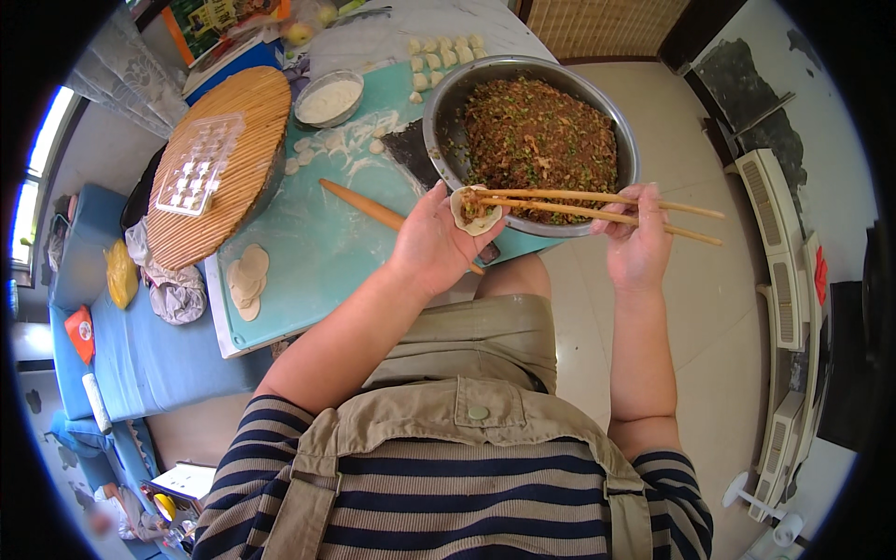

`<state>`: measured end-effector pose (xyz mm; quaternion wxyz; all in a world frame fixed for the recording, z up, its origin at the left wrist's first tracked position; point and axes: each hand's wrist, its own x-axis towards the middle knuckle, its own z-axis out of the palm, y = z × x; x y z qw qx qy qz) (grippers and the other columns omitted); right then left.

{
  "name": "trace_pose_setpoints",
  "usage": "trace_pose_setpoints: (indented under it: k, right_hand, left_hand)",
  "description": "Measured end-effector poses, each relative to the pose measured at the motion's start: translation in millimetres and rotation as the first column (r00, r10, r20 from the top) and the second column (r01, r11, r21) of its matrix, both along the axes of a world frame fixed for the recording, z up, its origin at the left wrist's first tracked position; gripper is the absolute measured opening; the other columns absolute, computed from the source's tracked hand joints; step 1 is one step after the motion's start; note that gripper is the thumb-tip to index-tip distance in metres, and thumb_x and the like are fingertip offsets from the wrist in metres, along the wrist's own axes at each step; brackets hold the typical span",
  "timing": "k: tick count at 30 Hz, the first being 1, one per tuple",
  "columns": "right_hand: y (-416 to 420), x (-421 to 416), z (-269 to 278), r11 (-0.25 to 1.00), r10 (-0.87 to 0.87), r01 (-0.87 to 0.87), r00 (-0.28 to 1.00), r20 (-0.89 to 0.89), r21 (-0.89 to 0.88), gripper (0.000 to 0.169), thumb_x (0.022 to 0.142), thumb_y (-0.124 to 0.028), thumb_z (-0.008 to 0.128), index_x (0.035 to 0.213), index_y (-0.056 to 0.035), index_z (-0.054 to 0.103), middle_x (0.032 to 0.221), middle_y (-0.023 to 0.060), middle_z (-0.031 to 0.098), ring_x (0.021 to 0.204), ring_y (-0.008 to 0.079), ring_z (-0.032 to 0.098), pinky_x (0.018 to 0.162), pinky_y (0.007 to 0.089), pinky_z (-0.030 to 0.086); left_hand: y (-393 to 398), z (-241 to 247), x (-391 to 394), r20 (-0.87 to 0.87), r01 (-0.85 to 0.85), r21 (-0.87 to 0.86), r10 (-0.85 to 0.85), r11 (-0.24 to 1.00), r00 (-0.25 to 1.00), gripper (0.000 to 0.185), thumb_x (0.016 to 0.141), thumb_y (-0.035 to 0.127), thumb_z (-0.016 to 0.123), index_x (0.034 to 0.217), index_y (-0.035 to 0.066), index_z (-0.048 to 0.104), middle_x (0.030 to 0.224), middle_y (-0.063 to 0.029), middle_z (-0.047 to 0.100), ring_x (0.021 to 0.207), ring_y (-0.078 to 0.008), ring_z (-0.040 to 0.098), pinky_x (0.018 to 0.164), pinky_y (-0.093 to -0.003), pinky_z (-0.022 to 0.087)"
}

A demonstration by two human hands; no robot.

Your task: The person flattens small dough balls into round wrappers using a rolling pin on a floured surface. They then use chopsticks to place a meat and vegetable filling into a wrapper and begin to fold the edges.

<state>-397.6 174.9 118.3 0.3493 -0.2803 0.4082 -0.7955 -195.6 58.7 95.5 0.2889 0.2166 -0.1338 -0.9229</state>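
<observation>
A round dumpling wrapper (pixel 478 225) with some brown filling on it rests in my left hand (pixel 437 241), palm up. My right hand (pixel 637 234) grips a pair of wooden chopsticks (pixel 595 208), their tips on the filling in the wrapper. Just beyond both hands stands a large steel bowl (pixel 442 150) of minced filling (pixel 542 143) flecked with green. A tapered wooden rolling pin (pixel 364 204) lies on the turquoise mat (pixel 315 280), partly hidden behind my left hand. Stacked flat wrappers (pixel 248 280) lie near the mat's left front corner.
Rows of small dough pieces (pixel 444 56) sit at the back, near a bowl of flour (pixel 329 99). More dough pieces (pixel 301 154) lie on the floured mat. At left, a round slatted tray (pixel 231 189) bears a clear plastic tray (pixel 199 164). Someone (pixel 129 511) is at the lower left.
</observation>
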Motion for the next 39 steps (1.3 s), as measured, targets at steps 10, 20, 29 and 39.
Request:
trace_pose_setpoints:
  k: [10, 20, 29, 39]
  right_hand:
    - [-2, 7, -1, 0.997, -0.067, 0.068, 0.997, -0.034, 0.048, 0.031, 0.097, -0.029, 0.046, 0.086, -0.0015, 0.054, 0.068, 0.0106, 0.056, 0.052, 0.0225, 0.057, 0.052, 0.0351, 0.053]
    - [0, 8, -5, 0.994, -0.079, 0.074, 0.995, 0.066, 0.079, 0.030, 0.097, -0.029, 0.047, 0.087, -0.0021, 0.052, 0.067, 0.0100, 0.055, 0.052, 0.0227, 0.056, 0.051, 0.0360, 0.052]
    - [6, 14, -4, 0.995, -0.092, 0.092, 0.996, -0.003, 0.044, 0.030, 0.098, -0.028, 0.044, 0.089, -0.0010, 0.052, 0.069, 0.0112, 0.056, 0.053, 0.0237, 0.058, 0.053, 0.0361, 0.053]
    - [11, 16, -3, 0.998, -0.047, 0.051, 0.992, -0.116, 0.026, 0.029, 0.098, -0.025, 0.042, 0.090, 0.0007, 0.053, 0.070, 0.0123, 0.057, 0.054, 0.0252, 0.059, 0.053, 0.0361, 0.053]
  left_hand:
    - [6, 3, 4, 0.114, 0.000, -0.134, 0.015, 0.991, 0.993, 0.037, 0.089, -0.005, 0.038, 0.125, -0.009, 0.038, 0.127, -0.0213, 0.048, 0.118, -0.0338, 0.051, 0.101, -0.0396, 0.045]
    - [4, -1, 8, 0.050, 0.012, -0.151, -0.004, 0.989, 0.999, 0.039, 0.088, -0.005, 0.035, 0.127, -0.008, 0.037, 0.128, -0.0210, 0.048, 0.118, -0.0333, 0.051, 0.098, -0.0392, 0.047]
    - [4, -2, 8, 0.088, -0.044, -0.067, 0.050, 0.997, 0.995, 0.037, 0.090, 0.003, 0.033, 0.125, -0.009, 0.037, 0.128, -0.0215, 0.047, 0.118, -0.0351, 0.050, 0.101, -0.0419, 0.044]
    - [3, 1, 8, 0.077, -0.061, -0.029, 0.063, 0.998, 0.995, 0.033, 0.090, 0.004, 0.034, 0.120, -0.009, 0.041, 0.123, -0.0209, 0.051, 0.115, -0.0326, 0.051, 0.102, -0.0426, 0.042]
